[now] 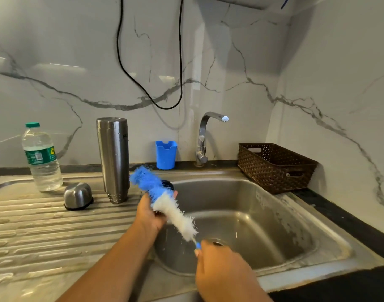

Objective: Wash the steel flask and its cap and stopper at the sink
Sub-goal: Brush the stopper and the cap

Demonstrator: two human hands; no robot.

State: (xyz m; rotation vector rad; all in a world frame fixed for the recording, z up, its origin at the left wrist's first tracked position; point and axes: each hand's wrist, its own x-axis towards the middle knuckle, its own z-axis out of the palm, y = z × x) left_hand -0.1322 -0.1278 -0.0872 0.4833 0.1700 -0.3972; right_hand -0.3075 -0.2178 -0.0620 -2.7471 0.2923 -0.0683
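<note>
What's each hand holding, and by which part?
The right hand holds the blue-and-white bristle bottle brush by its blue handle end; the left hand grips a dark round stopper, mostly hidden behind the bristles.

Over the left rim of the steel sink basin (274,214), the dark round stopper (167,184) is mostly hidden behind the blue-and-white bristle bottle brush (165,199) and the left hand (150,214) holding it; only a dark edge shows. The brush's blue end is blurred. Its handle vanishes inside the right hand (221,271), which covers part of the basin's drain (218,243). Left of the basin, lettering on the tall steel flask (113,160) is unreadable.
</note>
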